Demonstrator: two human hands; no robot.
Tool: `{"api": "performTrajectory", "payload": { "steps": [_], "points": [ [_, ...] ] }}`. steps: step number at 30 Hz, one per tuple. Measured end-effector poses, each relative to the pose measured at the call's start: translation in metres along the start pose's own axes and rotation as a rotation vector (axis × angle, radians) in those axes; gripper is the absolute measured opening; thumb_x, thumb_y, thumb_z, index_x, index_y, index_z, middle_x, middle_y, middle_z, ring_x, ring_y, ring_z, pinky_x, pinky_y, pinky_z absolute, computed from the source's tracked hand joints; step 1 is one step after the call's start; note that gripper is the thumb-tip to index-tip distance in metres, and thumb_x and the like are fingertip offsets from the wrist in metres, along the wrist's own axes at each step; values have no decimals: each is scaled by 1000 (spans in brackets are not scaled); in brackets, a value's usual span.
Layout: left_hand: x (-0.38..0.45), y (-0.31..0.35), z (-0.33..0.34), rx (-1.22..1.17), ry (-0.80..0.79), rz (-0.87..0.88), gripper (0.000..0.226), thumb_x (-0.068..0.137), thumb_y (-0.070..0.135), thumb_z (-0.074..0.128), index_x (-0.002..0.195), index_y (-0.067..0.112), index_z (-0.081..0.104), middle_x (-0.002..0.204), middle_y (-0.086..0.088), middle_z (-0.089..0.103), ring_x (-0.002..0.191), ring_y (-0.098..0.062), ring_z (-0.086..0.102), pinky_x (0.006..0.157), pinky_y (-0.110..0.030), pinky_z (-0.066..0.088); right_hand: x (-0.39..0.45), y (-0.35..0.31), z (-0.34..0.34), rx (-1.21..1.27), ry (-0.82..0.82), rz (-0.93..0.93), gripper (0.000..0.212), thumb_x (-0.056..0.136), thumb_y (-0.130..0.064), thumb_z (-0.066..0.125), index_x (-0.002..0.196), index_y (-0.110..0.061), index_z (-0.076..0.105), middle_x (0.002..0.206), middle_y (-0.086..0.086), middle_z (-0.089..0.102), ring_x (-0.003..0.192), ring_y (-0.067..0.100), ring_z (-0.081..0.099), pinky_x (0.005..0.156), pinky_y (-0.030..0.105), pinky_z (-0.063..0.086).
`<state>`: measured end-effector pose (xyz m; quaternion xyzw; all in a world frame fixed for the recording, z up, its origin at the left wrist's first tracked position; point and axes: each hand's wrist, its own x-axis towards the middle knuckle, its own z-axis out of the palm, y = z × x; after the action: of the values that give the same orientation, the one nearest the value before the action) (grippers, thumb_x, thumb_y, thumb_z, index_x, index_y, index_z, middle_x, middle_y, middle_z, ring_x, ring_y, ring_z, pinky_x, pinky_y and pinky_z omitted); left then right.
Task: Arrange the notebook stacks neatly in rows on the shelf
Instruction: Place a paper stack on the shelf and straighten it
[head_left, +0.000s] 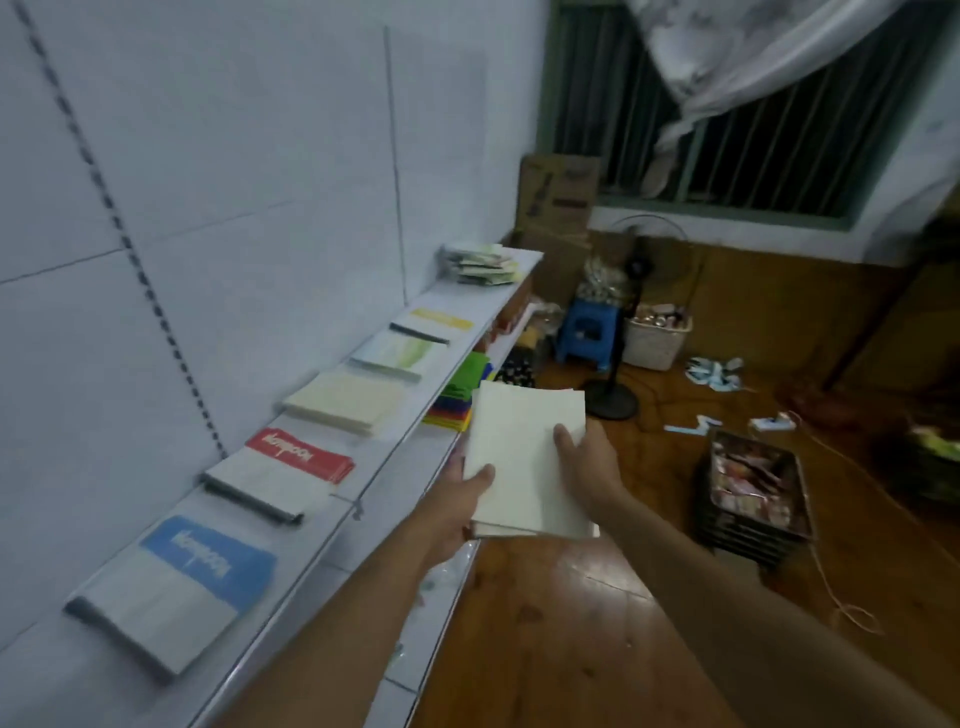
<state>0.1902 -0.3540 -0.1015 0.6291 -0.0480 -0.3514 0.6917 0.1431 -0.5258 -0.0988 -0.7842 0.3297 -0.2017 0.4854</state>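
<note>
Your left hand (460, 493) and right hand (584, 460) clamp a cream notebook stack (524, 457) — thumbs on top, fingers seemingly underneath — just beside the shelf (374, 467).

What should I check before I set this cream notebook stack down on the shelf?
1. Left hand grips the cream stack: ok.
2. Right hand grips it too: ok.
3. Held stack squared up: not ok, the sheets are fanned.
4. Matching cream stack on the shelf to go beside: ok.
5. Free shelf space in front of that row: ok.
6. Red-covered stack lined up: not ok, skewed.
</note>
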Motion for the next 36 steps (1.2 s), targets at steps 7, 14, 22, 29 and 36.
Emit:
{"api": "performTrajectory", "payload": {
  "steps": [7, 14, 22, 29, 36],
  "points": [
    [61, -8, 131, 202, -210, 12, 46, 96, 13, 54, 137, 15, 32, 131, -11, 53, 112, -31, 57, 90, -54, 52, 61, 56, -125, -10, 91, 99, 46, 94, -36, 52, 132, -14, 40, 127, 8, 56, 95, 20, 55, 80, 35, 48],
    [133, -2, 208, 104, -277, -37, 39, 92, 16, 61, 126, 21, 42, 118, -9, 59, 103, -32, 61, 69, -47, 58, 138, 76, -194, -52, 52, 103, 48, 94, -36, 51, 136, -18, 33, 132, 5, 51, 91, 14, 52, 67, 28, 46],
    [216, 11, 241, 100, -289, -49, 58, 82, 8, 72, 127, 24, 41, 120, -9, 59, 105, -34, 61, 64, -40, 55, 231, 97, -204, -61, -13, 124, 51, 95, -32, 50, 140, -19, 29, 139, 4, 46, 115, 23, 53, 80, 32, 44],
    [313, 53, 250, 109, -308, -7, 58, 84, 8, 70, 134, 20, 42, 117, -9, 61, 103, -31, 61, 65, -37, 56, 330, 97, -188, -12, 53, 68, 50, 94, -31, 51, 139, -24, 31, 136, 0, 48, 96, 10, 47, 79, 30, 43],
    [411, 106, 260, 85, -310, -23, 56, 85, 8, 69, 132, 23, 43, 118, -9, 61, 104, -31, 61, 65, -37, 55, 433, 79, -172, 26, 108, 31, 49, 93, -32, 52, 138, -27, 32, 133, -4, 49, 96, 8, 46, 79, 31, 40]
  ]
}}
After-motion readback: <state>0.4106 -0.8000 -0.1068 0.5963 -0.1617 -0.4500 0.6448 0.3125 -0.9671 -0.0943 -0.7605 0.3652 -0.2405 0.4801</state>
